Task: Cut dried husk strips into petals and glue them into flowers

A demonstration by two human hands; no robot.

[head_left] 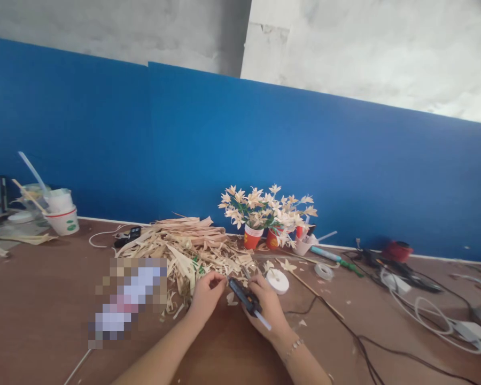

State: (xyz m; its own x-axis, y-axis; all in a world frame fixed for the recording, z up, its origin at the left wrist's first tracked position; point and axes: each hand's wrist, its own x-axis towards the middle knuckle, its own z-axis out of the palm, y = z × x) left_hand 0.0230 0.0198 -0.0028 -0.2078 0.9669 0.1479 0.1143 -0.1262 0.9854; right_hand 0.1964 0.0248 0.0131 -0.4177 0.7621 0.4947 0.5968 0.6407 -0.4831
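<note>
My right hand point(265, 303) is wrapped round a black glue gun point(242, 295), with a whitish glue stick point(263, 320) poking from its back end. Its front end points toward my left hand point(207, 295), whose fingers are pinched together close to the tip. What those fingers hold is too small to make out. Just beyond both hands lies a heap of dried corn husks point(188, 240). A white tape roll point(277, 280) rests right of the glue gun, with a pale husk flower point(287, 265) on a stick behind it.
Husk flowers point(260, 206) stand in red paper cups point(251, 238) against the blue partition point(240, 139). Dark cables point(344, 318) and white cords point(420, 315) run across the right side. A white paper tub point(63, 221) stands far left; a blurred-out object point(126, 299) lies nearer.
</note>
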